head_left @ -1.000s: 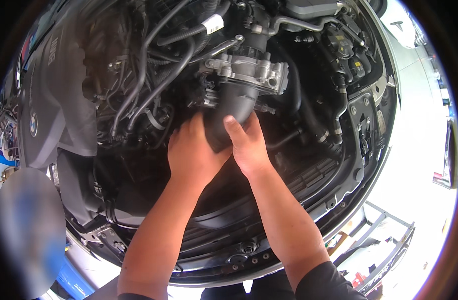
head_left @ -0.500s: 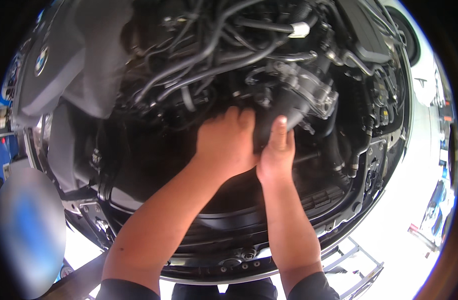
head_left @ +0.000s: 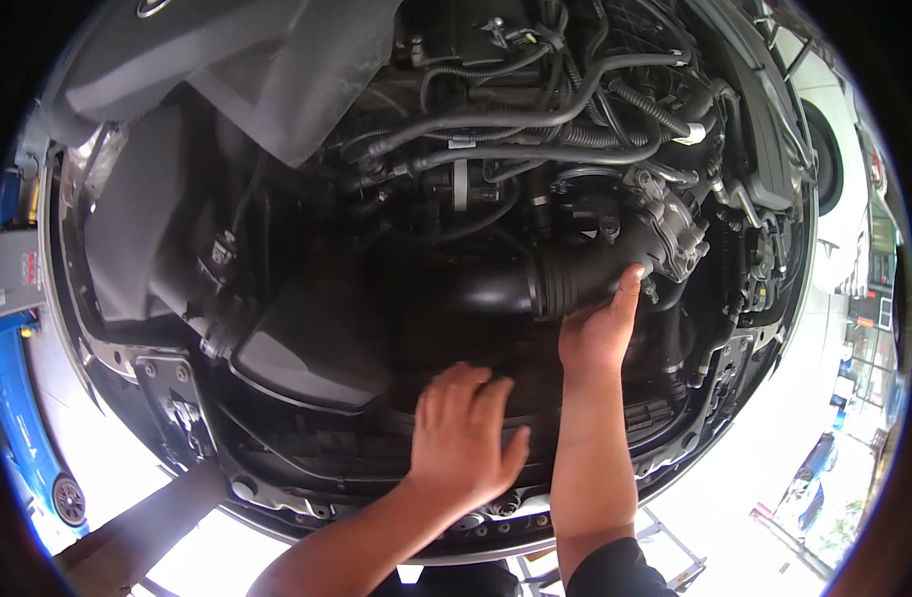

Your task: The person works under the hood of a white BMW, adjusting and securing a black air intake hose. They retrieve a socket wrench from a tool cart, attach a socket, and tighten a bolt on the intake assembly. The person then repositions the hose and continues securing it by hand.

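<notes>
A black air intake pipe (head_left: 486, 284) with a ribbed section lies across the front of a car's engine bay. Its right end meets a metal-and-plastic housing (head_left: 670, 234). My right hand (head_left: 600, 333) holds that end from below, thumb up along its side, the other fingers hidden under it. My left hand (head_left: 466, 428) is off the pipe, nearer the bay's front edge, empty, its fingers spread and slightly blurred. To the left, an angular black plastic cover (head_left: 311, 343) sits low in shadow.
Black hoses (head_left: 535, 119) and wiring run behind the pipe. A large grey-black engine cover (head_left: 277, 70) lies tilted at the upper left. The front crossmember (head_left: 306, 507) edges the bay. What looks like another person's forearm (head_left: 157, 532) reaches in at lower left.
My left hand has come away from beside the pipe toward the front edge and opened. My right hand stays at the pipe. The view has shifted, and the blurred oval at left is gone.
</notes>
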{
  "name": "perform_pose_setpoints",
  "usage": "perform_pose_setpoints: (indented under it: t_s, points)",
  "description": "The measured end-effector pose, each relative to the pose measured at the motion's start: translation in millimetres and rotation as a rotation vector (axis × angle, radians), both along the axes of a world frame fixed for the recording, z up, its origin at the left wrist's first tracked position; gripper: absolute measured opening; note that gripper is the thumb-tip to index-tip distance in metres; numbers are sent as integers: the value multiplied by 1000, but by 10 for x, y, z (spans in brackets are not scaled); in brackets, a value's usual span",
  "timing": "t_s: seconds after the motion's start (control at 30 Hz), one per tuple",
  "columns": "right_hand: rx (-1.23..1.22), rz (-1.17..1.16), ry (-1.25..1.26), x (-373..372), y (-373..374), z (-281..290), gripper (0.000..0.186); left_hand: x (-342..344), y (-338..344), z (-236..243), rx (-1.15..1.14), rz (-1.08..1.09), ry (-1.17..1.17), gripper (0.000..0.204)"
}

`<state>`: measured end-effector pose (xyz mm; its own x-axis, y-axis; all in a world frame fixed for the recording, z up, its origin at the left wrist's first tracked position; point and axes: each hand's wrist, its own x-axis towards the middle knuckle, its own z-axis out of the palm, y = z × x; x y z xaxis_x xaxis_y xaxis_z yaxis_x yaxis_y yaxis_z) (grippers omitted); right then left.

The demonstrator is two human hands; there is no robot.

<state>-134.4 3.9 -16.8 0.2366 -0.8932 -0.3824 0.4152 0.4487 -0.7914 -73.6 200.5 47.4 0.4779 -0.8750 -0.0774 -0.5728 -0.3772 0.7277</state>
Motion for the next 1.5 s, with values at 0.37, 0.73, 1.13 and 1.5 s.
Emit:
perform_pose_setpoints:
  t_s: [0.37, 0.73, 1.13, 1.5]
  points:
    - [91, -136, -33, 44, 107, -32, 65, -13, 89, -234, 340, -185, -80, 53]
    - [258, -281, -50, 173, 91, 117, 61, 6, 91, -252, 270, -122, 3, 44]
    - [286, -348, 35, 114, 29, 15, 59, 756, -1201, -396, 103, 530, -274, 32]
    - [338, -335, -2, 51, 11, -79, 55, 651, -1038, 123, -25, 432, -48, 28]
